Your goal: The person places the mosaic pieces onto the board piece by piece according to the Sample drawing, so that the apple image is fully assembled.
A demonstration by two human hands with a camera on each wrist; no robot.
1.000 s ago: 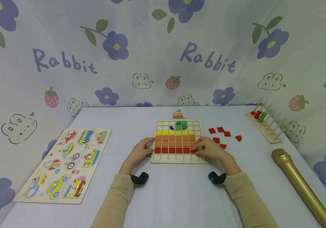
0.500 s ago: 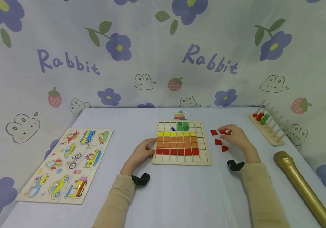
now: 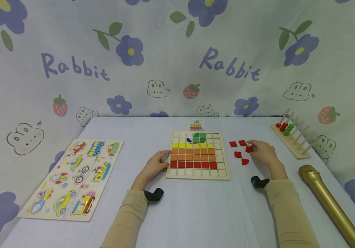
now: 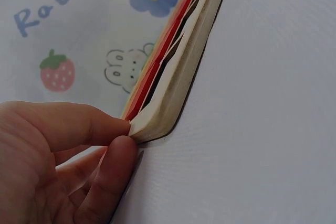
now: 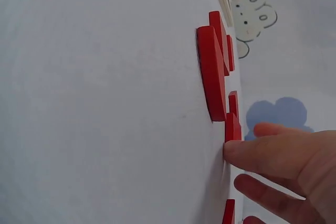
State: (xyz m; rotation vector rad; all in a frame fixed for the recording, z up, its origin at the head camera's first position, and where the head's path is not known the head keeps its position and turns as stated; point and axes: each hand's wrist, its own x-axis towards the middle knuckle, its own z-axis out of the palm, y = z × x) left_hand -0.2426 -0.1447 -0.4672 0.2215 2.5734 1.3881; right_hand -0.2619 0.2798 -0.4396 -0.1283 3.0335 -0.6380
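Observation:
My left hand (image 3: 155, 167) pinches the left edge of a wooden grid board (image 3: 196, 175) between thumb and fingers. In the left wrist view, the thumb and a fingertip meet at the board's corner (image 4: 152, 129). Rows of red, orange and yellow pieces fill part of the grid, with green pieces and a small blue one above. My right hand (image 3: 263, 153) is right of the board over several loose red pieces. Its thumb touches a red tile (image 3: 249, 149), while the other fingers are spread apart from the thumb in the right wrist view. A rounded red piece (image 5: 211, 74) lies nearby.
A small pattern card (image 3: 196, 125) lies behind the board. To the left is a vehicle puzzle board (image 3: 69, 181). A wooden peg rack (image 3: 292, 141) with red and green beads stands at back right, and a gold microphone (image 3: 329, 201) lies at right.
My right hand has moved from a red tile in the board's red row to the loose red pieces, most recently shifting slightly right. My left hand stays at the board's edge.

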